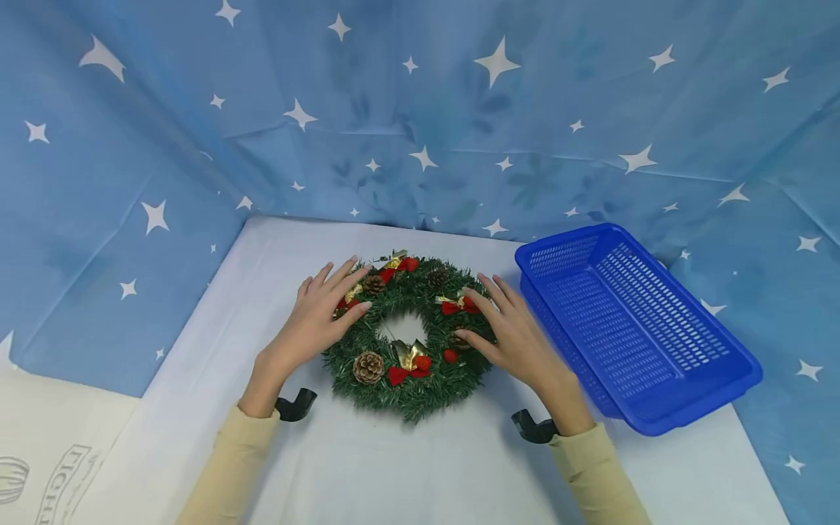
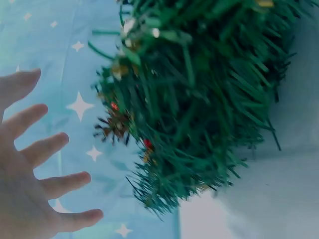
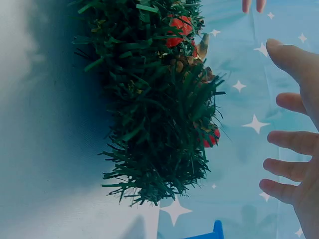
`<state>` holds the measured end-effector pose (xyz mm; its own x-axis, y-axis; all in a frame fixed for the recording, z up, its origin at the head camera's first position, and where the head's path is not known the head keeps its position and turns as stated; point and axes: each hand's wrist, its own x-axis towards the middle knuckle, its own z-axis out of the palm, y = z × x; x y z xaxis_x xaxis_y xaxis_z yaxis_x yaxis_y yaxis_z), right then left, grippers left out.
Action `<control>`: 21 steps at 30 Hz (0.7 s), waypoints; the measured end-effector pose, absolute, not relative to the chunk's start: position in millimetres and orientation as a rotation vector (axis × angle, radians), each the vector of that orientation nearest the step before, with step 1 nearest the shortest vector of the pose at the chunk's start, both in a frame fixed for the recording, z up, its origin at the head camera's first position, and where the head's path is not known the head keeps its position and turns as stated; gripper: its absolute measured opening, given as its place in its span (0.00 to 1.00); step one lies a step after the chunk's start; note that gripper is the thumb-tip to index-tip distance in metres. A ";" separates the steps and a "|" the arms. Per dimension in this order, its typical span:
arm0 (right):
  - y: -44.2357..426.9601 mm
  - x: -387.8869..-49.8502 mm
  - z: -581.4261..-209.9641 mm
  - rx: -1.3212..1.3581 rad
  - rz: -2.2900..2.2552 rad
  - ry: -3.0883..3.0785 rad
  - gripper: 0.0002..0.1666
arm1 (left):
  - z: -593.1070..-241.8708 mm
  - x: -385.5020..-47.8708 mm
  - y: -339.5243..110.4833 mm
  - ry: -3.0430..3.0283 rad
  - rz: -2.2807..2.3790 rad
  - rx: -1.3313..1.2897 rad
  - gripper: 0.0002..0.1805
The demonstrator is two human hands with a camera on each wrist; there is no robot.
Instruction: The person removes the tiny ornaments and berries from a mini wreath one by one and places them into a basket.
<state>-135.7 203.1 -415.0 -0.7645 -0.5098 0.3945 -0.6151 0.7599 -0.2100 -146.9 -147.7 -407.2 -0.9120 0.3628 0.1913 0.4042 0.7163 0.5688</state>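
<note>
A green Christmas wreath (image 1: 407, 401) with pine cones, red bows and gold leaves lies on the white table. Over its left side is my left hand (image 1: 321, 310), fingers spread and nothing held. My right hand (image 1: 512, 332) hovers at the opposite side, fingers also apart. In the left wrist view a gap separates the left hand (image 2: 30, 164) from the wreath (image 2: 199, 99). The right wrist view likewise shows the right hand (image 3: 299, 124) apart from the wreath (image 3: 154, 114).
A blue plastic basket (image 1: 689, 423) with perforated sides stands right of the wreath, near my right hand. Behind the white table (image 1: 394, 474) hangs a blue curtain (image 1: 420, 109) with white stars. Black wrist mounts (image 1: 295, 405) show by both wrists.
</note>
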 end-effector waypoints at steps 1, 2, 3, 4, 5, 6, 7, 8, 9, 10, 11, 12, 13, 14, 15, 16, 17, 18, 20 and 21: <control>202.6 -136.0 -415.8 0.874 0.482 -2.643 0.44 | -409.2 -147.9 -151.0 -2.842 -1.003 -0.623 0.35; 201.9 -136.4 -416.8 0.879 0.493 -2.641 0.44 | -411.0 -149.1 -154.5 -2.832 -1.048 -0.610 0.35; 201.3 -136.8 -418.0 0.884 0.505 -2.636 0.43 | -412.6 -150.2 -157.8 -2.819 -1.100 -0.597 0.34; 200.6 -137.0 -418.8 0.888 0.520 -2.629 0.43 | -414.4 -151.4 -161.2 -2.806 -1.155 -0.584 0.34; 199.9 -137.1 -419.5 0.893 0.533 -2.621 0.43 | -416.6 -153.2 -164.5 -2.795 -1.206 -0.563 0.33; 199.2 -137.0 -420.1 0.900 0.550 -2.612 0.43 | -419.3 -154.9 -168.0 -2.785 -1.251 -0.541 0.33; 198.9 -137.1 -421.1 0.904 0.566 -2.604 0.43 | -421.8 -157.0 -171.0 -2.779 -1.290 -0.515 0.33; 198.4 -136.9 -421.6 0.908 0.577 -2.600 0.43 | -424.2 -158.8 -173.9 -2.782 -1.329 -0.478 0.32; 198.1 -136.6 -422.0 0.911 0.583 -2.597 0.43 | -426.8 -160.5 -176.6 -2.784 -1.365 -0.438 0.32; 198.3 -136.7 -422.3 0.912 0.590 -2.596 0.43 | -429.3 -162.7 -178.9 -2.791 -1.395 -0.392 0.32; 198.5 -136.6 -422.3 0.912 0.597 -2.597 0.43 | -431.9 -165.0 -181.0 -2.802 -1.419 -0.342 0.32; 198.9 -136.8 -422.6 0.911 0.600 -2.598 0.43 | -434.2 -166.8 -182.8 -2.816 -1.445 -0.290 0.32; 199.3 -137.0 -422.8 0.909 0.600 -2.601 0.42 | -436.2 -168.6 -184.5 -2.828 -1.480 -0.236 0.33; 199.7 -137.2 -422.9 0.908 0.596 -2.604 0.42 | -438.2 -170.2 -185.9 -2.839 -1.515 -0.180 0.33; 200.2 -137.8 -423.5 0.908 0.595 -2.605 0.42 | -440.3 -171.8 -187.2 -2.847 -1.553 -0.133 0.33; 200.6 -138.4 -423.9 0.907 0.595 -2.605 0.41 | -442.1 -172.9 -188.1 -2.856 -1.595 -0.086 0.34; 200.8 -138.8 -424.0 0.907 0.597 -2.605 0.41 | -443.9 -174.1 -189.0 -2.859 -1.642 -0.055 0.35; 201.1 -139.6 -424.6 0.909 0.597 -2.603 0.40 | -445.9 -175.3 -189.8 -2.856 -1.698 -0.025 0.36; 202.5 -140.3 -425.7 0.900 0.601 -2.605 0.40 | -449.5 -178.6 -190.1 -2.846 -1.808 -0.001 0.37; 203.0 -140.6 -426.3 0.894 0.606 -2.604 0.39 | -450.8 -179.8 -190.3 -2.841 -1.859 -0.005 0.38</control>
